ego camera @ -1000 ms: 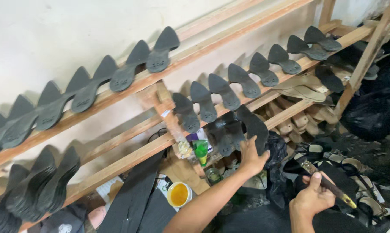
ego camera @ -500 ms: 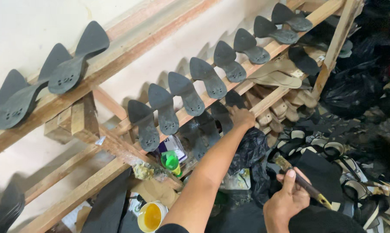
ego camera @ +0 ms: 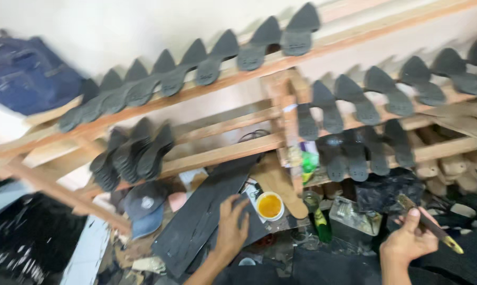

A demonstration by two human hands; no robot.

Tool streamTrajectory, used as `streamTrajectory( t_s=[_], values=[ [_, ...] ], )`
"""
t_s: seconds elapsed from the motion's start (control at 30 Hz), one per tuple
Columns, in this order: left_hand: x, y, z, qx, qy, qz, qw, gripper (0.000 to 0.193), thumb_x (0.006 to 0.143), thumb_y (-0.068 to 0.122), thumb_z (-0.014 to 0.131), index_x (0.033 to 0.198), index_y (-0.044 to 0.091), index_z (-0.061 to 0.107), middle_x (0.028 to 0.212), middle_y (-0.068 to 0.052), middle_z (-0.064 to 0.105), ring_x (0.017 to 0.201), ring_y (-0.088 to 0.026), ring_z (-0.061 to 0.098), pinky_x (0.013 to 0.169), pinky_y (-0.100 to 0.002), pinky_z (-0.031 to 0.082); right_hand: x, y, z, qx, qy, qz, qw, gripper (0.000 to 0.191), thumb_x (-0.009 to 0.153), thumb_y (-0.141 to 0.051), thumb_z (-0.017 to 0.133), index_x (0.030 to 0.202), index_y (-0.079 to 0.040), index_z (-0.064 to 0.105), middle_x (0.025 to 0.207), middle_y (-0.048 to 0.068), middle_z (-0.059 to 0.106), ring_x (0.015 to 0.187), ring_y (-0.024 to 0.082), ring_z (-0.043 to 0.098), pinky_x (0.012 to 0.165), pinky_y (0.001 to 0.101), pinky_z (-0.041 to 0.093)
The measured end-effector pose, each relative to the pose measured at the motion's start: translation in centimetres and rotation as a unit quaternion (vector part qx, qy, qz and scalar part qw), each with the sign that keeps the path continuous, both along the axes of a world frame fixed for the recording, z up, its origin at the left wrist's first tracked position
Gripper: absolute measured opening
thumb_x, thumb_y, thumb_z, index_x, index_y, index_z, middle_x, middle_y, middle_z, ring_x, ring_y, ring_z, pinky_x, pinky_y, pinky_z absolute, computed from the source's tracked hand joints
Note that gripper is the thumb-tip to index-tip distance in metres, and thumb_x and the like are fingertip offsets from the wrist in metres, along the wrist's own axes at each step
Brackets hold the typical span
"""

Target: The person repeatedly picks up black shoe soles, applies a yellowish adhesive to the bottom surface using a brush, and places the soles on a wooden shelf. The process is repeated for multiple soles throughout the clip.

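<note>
Left hand (ego camera: 232, 228) spread flat on dark rubber sheet (ego camera: 207, 214), long axis running up-right; right hand (ego camera: 407, 240) gripping glue brush (ego camera: 427, 224), farther right.

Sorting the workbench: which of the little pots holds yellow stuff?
The small white cup right of the left hand; its neighbours are bottles and a clear tub.

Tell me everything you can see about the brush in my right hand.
The brush is a slim stick-like tool with a dark handle and a yellowish, glue-stained tip at its lower right end. It slants from upper left down to lower right. The right hand grips it near the middle, thumb on top, and its tip sticks out past the hand over dark clutter, touching nothing that can be made out. Motion blur hides finer detail.
</note>
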State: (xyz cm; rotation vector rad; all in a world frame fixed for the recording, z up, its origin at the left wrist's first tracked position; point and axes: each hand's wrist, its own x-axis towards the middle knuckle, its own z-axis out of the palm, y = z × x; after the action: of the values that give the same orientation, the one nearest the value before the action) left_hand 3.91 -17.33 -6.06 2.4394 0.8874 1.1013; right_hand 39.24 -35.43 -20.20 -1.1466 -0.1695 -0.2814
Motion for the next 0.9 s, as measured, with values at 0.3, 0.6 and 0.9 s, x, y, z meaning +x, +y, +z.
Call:
streamTrajectory(
  t_s=[0.3, 0.6, 0.9],
  values=[
    [-12.0, 17.9, 11.7, 0.157, -0.036, 0.191, 0.968, 0.035, 0.089, 0.011, 0.070, 0.121, -0.004, 0.069, 0.124, -0.025, 0.060, 0.114, -0.044, 0.057, 0.101, -0.048, 0.046, -7.9, 4.0, -0.4, -0.126, -0.050, 0.257, 0.957, 0.019, 0.107, -0.008, 0.071, 0.122, 0.002, 0.066, 0.104, 0.005, 0.067, 0.088, 0.011, 0.063, 0.078, 0.0247, 0.053],
    [-7.9, 27.9, 7.8, 0.017, 0.203, 0.378, 0.903, 0.026, 0.095, 0.022, 0.063, 0.106, 0.003, 0.078, 0.127, -0.020, 0.062, 0.125, -0.039, 0.050, 0.102, -0.050, 0.044, -15.1, 5.4, 0.8, -0.197, -0.052, 0.380, 0.902, 0.020, 0.097, -0.008, 0.074, 0.114, 0.002, 0.072, 0.094, 0.004, 0.069, 0.082, 0.011, 0.061, 0.075, 0.0260, 0.049],
    [-7.6, 22.8, 11.6, -0.002, 0.073, 0.366, 0.928, 0.044, 0.073, 0.023, 0.083, 0.113, 0.008, 0.073, 0.124, -0.018, 0.058, 0.121, -0.039, 0.048, 0.095, -0.053, 0.042, -13.9, 7.1, 7.5, -0.251, -0.155, 0.359, 0.885, 0.023, 0.097, -0.012, 0.073, 0.115, 0.002, 0.072, 0.101, 0.005, 0.073, 0.089, 0.009, 0.065, 0.081, 0.0258, 0.053]
  ],
)
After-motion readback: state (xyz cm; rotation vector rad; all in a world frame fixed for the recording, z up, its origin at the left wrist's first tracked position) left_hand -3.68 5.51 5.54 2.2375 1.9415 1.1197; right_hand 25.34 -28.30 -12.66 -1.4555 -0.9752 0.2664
